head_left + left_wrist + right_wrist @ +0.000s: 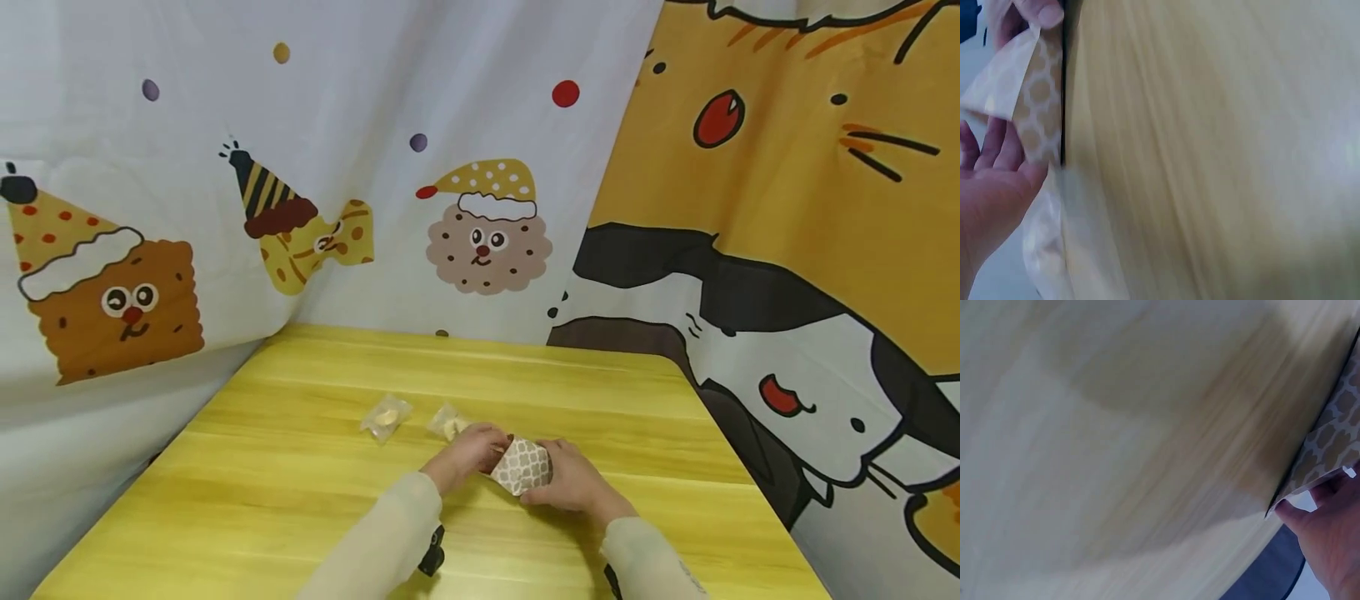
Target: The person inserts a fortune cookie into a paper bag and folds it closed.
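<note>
A beige box (522,467) with a white lattice pattern sits between both hands on the table; in the left wrist view one light flap of the box (1040,100) stands out. My left hand (472,454) is at its left side, fingers curled at the flap and thumb at the edge. From the right, my right hand (576,482) grips the box, its thumb low on the near side. The right wrist view shows this hand (1329,534) under the patterned edge (1332,440). The inside of the box is hidden.
One clear packet with a pale item (386,417) lies left on the yellow wooden table (300,500). A second clear packet (447,422) lies just beyond my left hand. A printed cloth (360,100) hangs behind the table.
</note>
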A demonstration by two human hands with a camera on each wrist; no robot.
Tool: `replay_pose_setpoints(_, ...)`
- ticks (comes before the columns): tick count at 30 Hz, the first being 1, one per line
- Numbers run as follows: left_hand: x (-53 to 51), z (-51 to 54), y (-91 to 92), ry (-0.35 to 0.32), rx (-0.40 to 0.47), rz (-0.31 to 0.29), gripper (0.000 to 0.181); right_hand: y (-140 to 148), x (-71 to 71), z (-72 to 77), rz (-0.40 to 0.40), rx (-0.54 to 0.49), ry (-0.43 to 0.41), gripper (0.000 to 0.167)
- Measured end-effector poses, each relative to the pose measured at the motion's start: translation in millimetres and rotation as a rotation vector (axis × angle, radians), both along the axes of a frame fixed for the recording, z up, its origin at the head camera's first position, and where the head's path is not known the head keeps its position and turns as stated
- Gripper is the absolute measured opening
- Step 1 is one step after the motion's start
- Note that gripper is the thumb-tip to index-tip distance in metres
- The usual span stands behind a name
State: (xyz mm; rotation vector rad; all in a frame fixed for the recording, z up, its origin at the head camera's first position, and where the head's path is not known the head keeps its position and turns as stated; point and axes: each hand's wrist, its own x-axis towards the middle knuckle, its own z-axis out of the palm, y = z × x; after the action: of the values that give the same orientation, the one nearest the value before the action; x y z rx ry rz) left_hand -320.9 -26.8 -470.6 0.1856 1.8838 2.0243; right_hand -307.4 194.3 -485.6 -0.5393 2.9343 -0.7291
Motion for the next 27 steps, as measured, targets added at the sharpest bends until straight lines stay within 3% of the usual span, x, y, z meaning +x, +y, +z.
replay_pose_setpoints(5, -20.6, 23.9, -31.6, 0.154, -0.053, 0.135, 0.023, 9.3, -14.2, 16.7, -0.050, -0.010, 0.016, 0.108)
replay_pose_setpoints(9, -36.2, 36.1, -64.0, 0.324, -0.254, 0.239, 0.013, 10.3, -21.3, 25.4, -0.048, -0.014, 0.026, 0.110)
replay_pose_setpoints(11, -39.8, 37.9, -76.9, 0.410, -0.387, 0.245, 0.012, 10.8, -21.0, 25.0, -0.044, -0.011, 0.034, 0.111)
replay_pose_setpoints(14, -38.1, 28.5, -87.5, 0.541, -0.627, 0.169, 0.026, 13.4, -13.9, 14.6, -0.034, -0.012, 0.027, 0.111)
replay_pose_setpoints(18, -24.4, -4.6, -85.0, 0.711, -0.925, -0.013, 0.059, 20.6, 3.4, -13.7, 0.001, -0.023, -0.037, 0.107)
replay_pose_setpoints(21, -17.1, -19.7, -78.6, 0.782, -1.086, -0.115, 0.071, 23.8, 8.3, -27.0, 0.027, -0.044, -0.081, 0.102)
replay_pose_setpoints(24, -20.7, -17.4, -76.6, 0.836, -1.212, -0.140, 0.061, 23.1, 3.4, -22.6, 0.041, -0.049, -0.078, 0.100)
replay_pose_setpoints(27, -29.0, -7.0, -79.3, 0.874, -1.226, -0.097, 0.043, 20.6, -5.7, -8.5, 0.036, -0.029, -0.054, 0.100)
